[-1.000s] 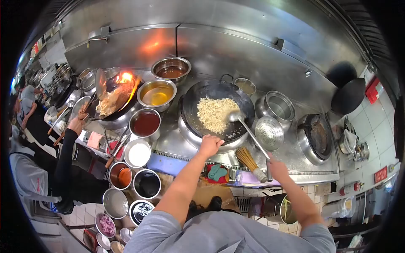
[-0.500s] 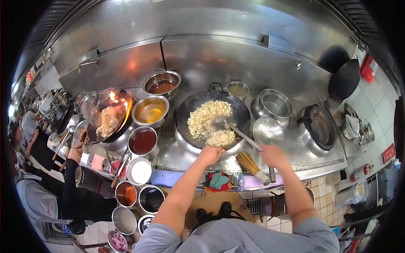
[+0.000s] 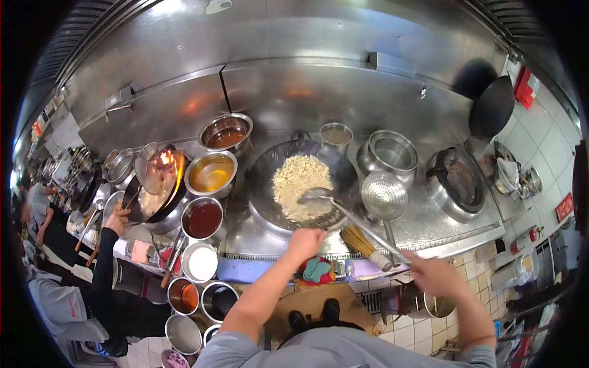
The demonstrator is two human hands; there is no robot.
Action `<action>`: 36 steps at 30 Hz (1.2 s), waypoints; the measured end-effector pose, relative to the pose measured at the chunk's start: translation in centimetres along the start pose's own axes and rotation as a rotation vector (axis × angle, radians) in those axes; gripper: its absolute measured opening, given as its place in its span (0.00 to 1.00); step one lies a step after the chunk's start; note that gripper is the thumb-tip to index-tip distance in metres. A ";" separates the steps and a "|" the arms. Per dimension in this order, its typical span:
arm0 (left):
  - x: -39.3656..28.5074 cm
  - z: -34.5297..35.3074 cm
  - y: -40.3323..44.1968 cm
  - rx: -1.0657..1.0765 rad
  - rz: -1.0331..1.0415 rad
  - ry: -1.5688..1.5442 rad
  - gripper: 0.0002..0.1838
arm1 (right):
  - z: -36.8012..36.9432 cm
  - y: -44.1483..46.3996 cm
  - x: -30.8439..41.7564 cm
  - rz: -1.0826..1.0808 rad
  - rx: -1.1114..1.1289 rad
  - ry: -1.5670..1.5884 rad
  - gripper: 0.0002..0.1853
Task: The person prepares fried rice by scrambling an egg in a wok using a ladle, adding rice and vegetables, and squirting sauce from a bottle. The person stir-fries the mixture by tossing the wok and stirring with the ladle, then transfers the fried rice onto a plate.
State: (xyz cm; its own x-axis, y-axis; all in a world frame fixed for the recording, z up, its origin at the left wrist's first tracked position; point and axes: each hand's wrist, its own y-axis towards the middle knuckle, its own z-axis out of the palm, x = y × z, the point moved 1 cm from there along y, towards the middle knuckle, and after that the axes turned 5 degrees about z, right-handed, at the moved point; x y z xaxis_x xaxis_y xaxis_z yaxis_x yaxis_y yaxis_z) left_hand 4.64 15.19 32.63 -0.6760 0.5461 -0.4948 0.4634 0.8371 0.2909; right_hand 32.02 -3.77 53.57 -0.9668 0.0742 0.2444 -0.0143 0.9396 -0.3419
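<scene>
Pale, chopped food (image 3: 302, 181) lies in the middle of a large dark wok (image 3: 261, 175). My left hand (image 3: 308, 243) is closed at the wok's near rim; what its fingers grip, perhaps the rim or a handle, is hard to make out. With my right hand (image 3: 432, 274), slightly blurred, I hold the handle end of a long metal ladle (image 3: 368, 228), whose bowl rests on the food. A bamboo brush (image 3: 363, 245) lies between my hands, and a perforated strainer (image 3: 384, 196) is right of the wok.
At left, a co-worker's hand (image 3: 116, 219) holds a flaming wok (image 3: 175, 205). Metal bowls of amber liquid (image 3: 211, 173) and red sauce (image 3: 203, 219) stand between the woks. A lidless pot (image 3: 392, 153) and another burner (image 3: 463, 184) are at right.
The ladle's bowl has moved left and my right hand back toward me, lower right. Food that was in two heaps is now one. My left hand stays by the near rim.
</scene>
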 end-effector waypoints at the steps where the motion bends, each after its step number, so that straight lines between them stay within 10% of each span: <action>1: -2.8 -2.5 -1.5 -0.023 0.033 -0.008 0.18 | -3.7 -2.6 0.1 0.046 0.068 -0.042 0.31; 5: -7.2 -8.6 -1.6 -0.026 0.158 -0.033 0.16 | -8.8 -3.9 -0.1 -0.055 0.172 -0.176 0.31; 11: -0.2 2.8 -1.3 -0.173 0.115 -0.096 0.16 | 2.7 11.3 2.1 -0.117 -0.123 -0.101 0.27; 15: -3.8 3.0 -7.2 0.208 0.013 -0.114 0.17 | 2.9 10.7 4.8 -0.051 -0.219 -0.095 0.26; 27: -5.6 -7.2 -0.8 0.017 0.181 -0.021 0.19 | -9.0 -1.9 2.7 -0.173 0.039 -0.174 0.24; 36: -1.3 2.3 -3.6 0.074 0.125 -0.104 0.19 | 4.5 11.9 4.3 -0.147 -0.230 0.074 0.27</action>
State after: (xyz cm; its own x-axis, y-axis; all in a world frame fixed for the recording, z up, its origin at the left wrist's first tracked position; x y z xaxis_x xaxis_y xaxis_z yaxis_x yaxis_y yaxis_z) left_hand 5.17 11.37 30.40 -0.5492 0.6359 -0.5422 0.5834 0.7563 0.2962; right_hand 26.52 6.26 46.43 -0.9372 -0.0527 0.3449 -0.0870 0.9926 -0.0847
